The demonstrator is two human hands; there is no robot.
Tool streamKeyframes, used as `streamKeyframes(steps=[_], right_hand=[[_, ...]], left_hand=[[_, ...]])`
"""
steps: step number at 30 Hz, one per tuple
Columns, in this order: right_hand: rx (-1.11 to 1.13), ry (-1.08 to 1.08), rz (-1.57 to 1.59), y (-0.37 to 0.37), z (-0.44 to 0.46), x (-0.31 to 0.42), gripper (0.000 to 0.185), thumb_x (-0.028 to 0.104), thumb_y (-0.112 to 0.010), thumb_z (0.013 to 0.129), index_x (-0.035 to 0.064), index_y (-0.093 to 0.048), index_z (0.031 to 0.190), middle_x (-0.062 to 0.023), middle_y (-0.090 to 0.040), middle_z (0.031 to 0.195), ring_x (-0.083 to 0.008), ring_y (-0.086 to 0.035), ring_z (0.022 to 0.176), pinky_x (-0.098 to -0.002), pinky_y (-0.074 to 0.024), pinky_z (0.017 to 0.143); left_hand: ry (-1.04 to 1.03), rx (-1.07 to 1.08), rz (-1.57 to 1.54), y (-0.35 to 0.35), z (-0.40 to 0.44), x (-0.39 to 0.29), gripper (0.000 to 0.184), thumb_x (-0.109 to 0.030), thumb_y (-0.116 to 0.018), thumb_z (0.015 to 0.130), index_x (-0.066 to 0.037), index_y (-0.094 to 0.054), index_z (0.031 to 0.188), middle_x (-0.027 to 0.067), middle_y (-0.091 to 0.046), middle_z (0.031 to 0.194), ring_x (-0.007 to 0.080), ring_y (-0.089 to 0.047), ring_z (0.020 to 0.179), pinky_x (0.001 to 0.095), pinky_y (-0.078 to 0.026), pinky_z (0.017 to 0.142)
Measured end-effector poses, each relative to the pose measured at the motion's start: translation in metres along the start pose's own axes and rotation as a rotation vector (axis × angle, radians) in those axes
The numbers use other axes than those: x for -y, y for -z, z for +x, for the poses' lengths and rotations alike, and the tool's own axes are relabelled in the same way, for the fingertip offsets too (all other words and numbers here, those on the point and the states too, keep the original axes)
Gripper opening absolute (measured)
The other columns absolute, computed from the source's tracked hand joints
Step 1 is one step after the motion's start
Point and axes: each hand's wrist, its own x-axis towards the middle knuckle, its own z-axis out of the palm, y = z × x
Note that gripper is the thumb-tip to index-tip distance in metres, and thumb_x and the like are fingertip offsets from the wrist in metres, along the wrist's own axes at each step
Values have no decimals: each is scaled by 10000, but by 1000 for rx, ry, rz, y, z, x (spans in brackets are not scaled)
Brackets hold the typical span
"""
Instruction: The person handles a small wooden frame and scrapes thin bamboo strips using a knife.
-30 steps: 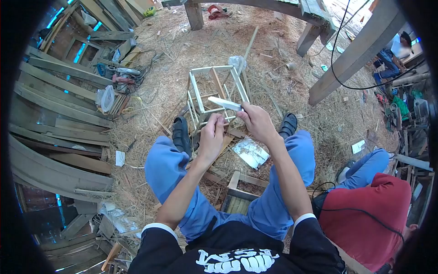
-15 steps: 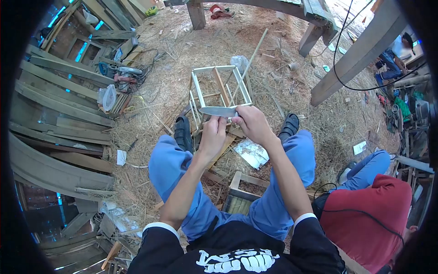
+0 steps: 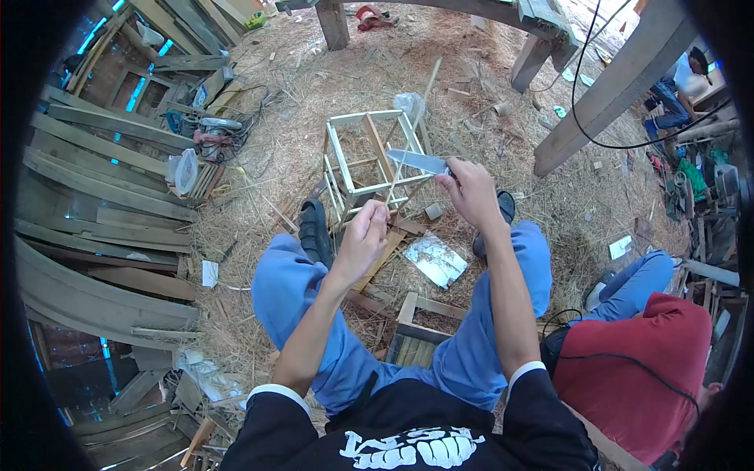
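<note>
My right hand (image 3: 473,191) is closed round the handle of a knife (image 3: 418,162), its broad blade pointing left. In my left hand (image 3: 363,239) a long thin wooden strip (image 3: 430,86) is pinched near its lower end, and it slants up and away to the right. The blade crosses the strip partway along; whether they touch I cannot tell. Just beyond my hands stands a small frame of pale wooden bars (image 3: 338,149), with one browner bar (image 3: 378,145) across its top.
A low wooden frame (image 3: 407,308) lies between my legs, near a white-stained board (image 3: 436,259). Planks (image 3: 110,177) and power tools (image 3: 216,137) line the left. A person in a red shirt (image 3: 628,377) sits close on my right; another person (image 3: 679,94) is farther off. A slanted post (image 3: 613,86) rises at right.
My right hand and the knife have moved up and to the right, away from my left hand, along the strip. My left hand has shifted slightly and keeps its pinch.
</note>
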Motion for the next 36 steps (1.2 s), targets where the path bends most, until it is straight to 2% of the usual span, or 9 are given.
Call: streamKeyframes(steps=[9,13,19,23,24,25,26,30,36], right_hand=[[100,-147,3,7,-15,4,316,342,-593,988,34,-563,927,-199,-606,738,-411,-618,752,-497,-454,667],[136,-253,140,3,-12,27,316,342,-587,994,36,-564,919,-195,-603,733,-406,-627,742,-480,-469,647],[99,63,234,-26,-10,54,249,282,-612,969,38,-583,929,-198,-611,766,-414,-629,742,-489,-475,649],[54,165,118,-12,-2,42,240,277,-613,960,39,-587,960,-175,-621,802,-389,-629,812,-500,-465,727],[18,-42,149,-2,1,27,236,270,-618,952,36,-591,930,-162,-628,805,-380,-621,795,-498,-461,733],[-7,7,-81,17,12,5,260,295,-617,958,41,-594,909,-161,-616,769,-380,-613,784,-492,-452,716],[-2,-52,-89,21,12,-9,272,306,-622,956,40,-597,906,-171,-630,767,-388,-622,770,-485,-461,694],[11,-272,89,5,-4,0,315,342,-605,976,40,-575,890,-189,-626,745,-407,-615,731,-491,-453,653],[23,-178,-49,16,-14,4,313,348,-610,974,40,-585,927,-199,-622,751,-410,-624,759,-505,-452,664]], left_hand=[[-155,-88,323,1,14,20,225,-237,-428,1094,-62,-531,998,-79,-343,668,22,-330,577,215,-289,509],[-149,-104,254,3,18,19,255,-266,-424,1100,-53,-542,1023,-80,-350,671,17,-324,566,217,-275,492],[-200,-205,170,-3,25,16,281,-277,-427,1098,-31,-548,1037,-67,-401,664,21,-359,552,233,-289,474],[-224,-194,450,3,21,10,271,-269,-444,1087,-26,-559,1051,-35,-460,672,40,-408,573,255,-345,506],[-230,-167,509,4,16,-1,265,-266,-448,1084,-28,-561,1052,-28,-472,676,44,-417,578,259,-356,517],[-235,-142,567,5,11,-7,259,-263,-452,1081,-30,-563,1054,-21,-484,679,48,-425,584,264,-367,527],[-258,-125,578,5,12,-5,255,-266,-449,1083,-41,-562,1043,-22,-445,662,49,-400,582,266,-358,538],[-141,-78,377,7,11,16,287,-303,-448,1088,-48,-562,1023,-48,-369,656,38,-348,572,242,-298,515],[63,-20,250,7,12,7,337,-350,-427,1094,-48,-576,1100,-55,-422,688,20,-335,547,213,-263,463]])
